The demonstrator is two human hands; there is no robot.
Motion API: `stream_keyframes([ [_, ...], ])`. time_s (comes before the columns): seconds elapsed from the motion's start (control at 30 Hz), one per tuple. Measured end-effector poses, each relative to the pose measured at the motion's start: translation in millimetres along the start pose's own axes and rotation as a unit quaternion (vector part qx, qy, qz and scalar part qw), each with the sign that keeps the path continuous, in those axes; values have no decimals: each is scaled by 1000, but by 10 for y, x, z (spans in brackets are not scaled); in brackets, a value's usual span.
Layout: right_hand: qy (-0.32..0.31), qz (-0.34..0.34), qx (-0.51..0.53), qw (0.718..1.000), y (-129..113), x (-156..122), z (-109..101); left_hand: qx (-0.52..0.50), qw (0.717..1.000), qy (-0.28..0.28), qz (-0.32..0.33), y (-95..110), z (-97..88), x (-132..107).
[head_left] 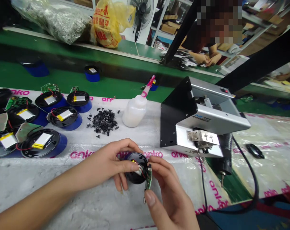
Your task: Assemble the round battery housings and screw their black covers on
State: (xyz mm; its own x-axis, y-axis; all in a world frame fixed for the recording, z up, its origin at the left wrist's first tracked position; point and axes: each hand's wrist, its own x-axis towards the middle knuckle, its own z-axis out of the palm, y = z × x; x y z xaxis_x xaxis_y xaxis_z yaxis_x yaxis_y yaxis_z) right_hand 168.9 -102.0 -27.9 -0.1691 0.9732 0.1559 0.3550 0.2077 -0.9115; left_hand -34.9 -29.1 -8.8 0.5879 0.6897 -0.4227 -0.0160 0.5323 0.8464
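My left hand [122, 166] is closed around a round black-and-blue housing [135, 177] near the front of the bench. Its thumb lies over the battery [139, 171] inside, covering most of it. Between the thumb and fingers of my right hand [171, 191] is a green circuit board [149, 179], held on edge at the housing's right side. A thin red wire runs from the battery toward the board. Similar blue housings [65, 118] with batteries and loose boards stand in a group at the left.
A heap of small black parts [104, 122] lies behind my hands, beside a white bottle [135, 111] with a pink nozzle. At the right stands a silver-and-black machine [195, 118] with a cable [253, 179]. Across the green conveyor, a person's hands [208, 59] rest on the far bench.
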Motion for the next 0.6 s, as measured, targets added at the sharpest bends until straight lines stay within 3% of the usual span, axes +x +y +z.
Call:
stream_keyframes([
  [0.23, 30, 7, -35, 999, -57, -61, 101, 65, 995, 70, 6, -1, 138, -27],
  [0.4, 25, 2, -126, 992, -129, -46, 114, 86, 991, 101, 16, 9, 171, -13],
  [0.5, 11, -50, -173, 984, -185, 68, 23, 83, 989, 118, 33, 0, 192, 13],
  [0.6, -49, -112, -200, 972, -221, 239, -100, 54, 992, 101, 45, -23, 197, 30],
])
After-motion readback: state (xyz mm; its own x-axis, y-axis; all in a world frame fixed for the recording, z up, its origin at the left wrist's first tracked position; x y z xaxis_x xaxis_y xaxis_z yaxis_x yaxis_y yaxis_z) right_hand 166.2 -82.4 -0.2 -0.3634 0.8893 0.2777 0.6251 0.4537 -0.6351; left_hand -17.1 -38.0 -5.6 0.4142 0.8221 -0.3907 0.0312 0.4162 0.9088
